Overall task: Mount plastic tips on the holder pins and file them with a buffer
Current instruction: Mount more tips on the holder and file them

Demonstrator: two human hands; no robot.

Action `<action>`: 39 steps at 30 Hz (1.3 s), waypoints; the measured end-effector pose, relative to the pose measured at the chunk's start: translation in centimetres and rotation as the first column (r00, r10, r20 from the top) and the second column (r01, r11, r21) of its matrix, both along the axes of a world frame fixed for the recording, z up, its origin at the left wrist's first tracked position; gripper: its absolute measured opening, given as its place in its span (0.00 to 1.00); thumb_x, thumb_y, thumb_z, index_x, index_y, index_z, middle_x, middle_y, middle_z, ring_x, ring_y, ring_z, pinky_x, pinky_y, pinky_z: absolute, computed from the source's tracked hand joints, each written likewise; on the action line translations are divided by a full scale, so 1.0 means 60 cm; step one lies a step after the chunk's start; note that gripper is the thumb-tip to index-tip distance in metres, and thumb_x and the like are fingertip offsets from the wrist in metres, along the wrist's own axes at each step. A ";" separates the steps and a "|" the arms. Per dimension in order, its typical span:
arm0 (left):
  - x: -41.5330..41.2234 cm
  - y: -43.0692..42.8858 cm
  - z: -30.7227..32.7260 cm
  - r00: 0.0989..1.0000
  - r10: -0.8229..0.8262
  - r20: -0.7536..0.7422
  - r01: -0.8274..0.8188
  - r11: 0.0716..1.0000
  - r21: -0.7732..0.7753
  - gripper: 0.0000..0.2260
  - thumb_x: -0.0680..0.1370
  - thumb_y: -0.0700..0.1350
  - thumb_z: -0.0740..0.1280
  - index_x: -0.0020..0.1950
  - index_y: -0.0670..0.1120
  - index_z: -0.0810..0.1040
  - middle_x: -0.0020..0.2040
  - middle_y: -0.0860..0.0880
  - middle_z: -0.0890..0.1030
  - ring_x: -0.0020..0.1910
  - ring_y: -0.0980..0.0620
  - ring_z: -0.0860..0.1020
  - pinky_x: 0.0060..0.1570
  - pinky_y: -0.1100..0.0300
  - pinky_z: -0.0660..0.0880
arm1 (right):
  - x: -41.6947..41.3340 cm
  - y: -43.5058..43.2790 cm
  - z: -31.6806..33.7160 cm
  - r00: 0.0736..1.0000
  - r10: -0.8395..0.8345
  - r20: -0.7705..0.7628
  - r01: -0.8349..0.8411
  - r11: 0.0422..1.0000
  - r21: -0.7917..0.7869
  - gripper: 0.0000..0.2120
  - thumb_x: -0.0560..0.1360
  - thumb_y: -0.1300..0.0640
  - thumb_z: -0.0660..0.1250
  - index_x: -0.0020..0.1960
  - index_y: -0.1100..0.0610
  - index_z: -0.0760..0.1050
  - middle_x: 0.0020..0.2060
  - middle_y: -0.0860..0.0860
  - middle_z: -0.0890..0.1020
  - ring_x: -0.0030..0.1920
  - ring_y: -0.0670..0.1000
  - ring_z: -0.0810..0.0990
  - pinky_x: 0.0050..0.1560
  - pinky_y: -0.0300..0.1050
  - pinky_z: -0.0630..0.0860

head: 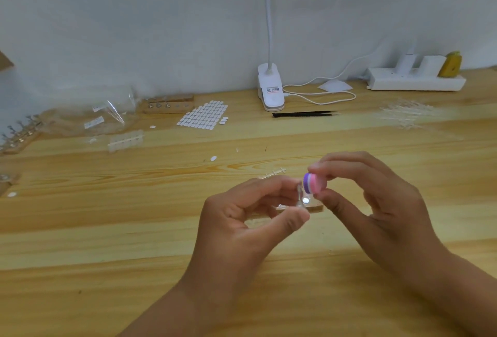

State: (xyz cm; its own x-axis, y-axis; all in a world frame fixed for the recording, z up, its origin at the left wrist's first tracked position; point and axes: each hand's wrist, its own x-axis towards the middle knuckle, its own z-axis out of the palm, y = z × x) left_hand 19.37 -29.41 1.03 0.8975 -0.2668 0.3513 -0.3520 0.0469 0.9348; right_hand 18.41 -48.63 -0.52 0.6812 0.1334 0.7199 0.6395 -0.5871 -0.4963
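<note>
Buffer [313, 183], pink and purple, pinched in right hand [376, 202], left hand [242, 218] curled, apparently gripping holder pin [299, 193]

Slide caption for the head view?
Right hand holds a pink-purple buffer at the clear tip pinched by the left hand.

buffer [313, 183]: small block, purple-white-pink layers, pinched by right hand [376, 202], purple face against top of metal pin [299, 193]. holder [315, 207]: small wood base on tabletop [134, 229], pin upright, pinched by left hand [242, 218]; tip on pin too blurred to tell. spare clear tips [406, 116] heaped far right, well apart.
</note>
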 end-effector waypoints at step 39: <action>0.006 0.006 -0.002 0.965 -0.179 -0.193 0.153 0.978 -0.144 0.11 0.72 0.38 0.73 0.53 0.46 0.86 0.42 0.47 0.83 0.35 0.55 0.78 0.36 0.63 0.77 | -0.008 0.005 0.004 0.990 -0.029 0.138 0.029 1.000 -0.002 0.12 0.76 0.64 0.71 0.59 0.56 0.77 0.54 0.50 0.82 0.55 0.40 0.80 0.56 0.27 0.70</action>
State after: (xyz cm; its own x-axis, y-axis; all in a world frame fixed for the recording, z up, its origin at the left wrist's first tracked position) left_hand 19.71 -29.02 0.89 0.9003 -0.3833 0.2063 -0.1319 0.2113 0.9685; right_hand 17.93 -48.32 -0.29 0.5794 0.1178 0.8065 0.6842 -0.6080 -0.4027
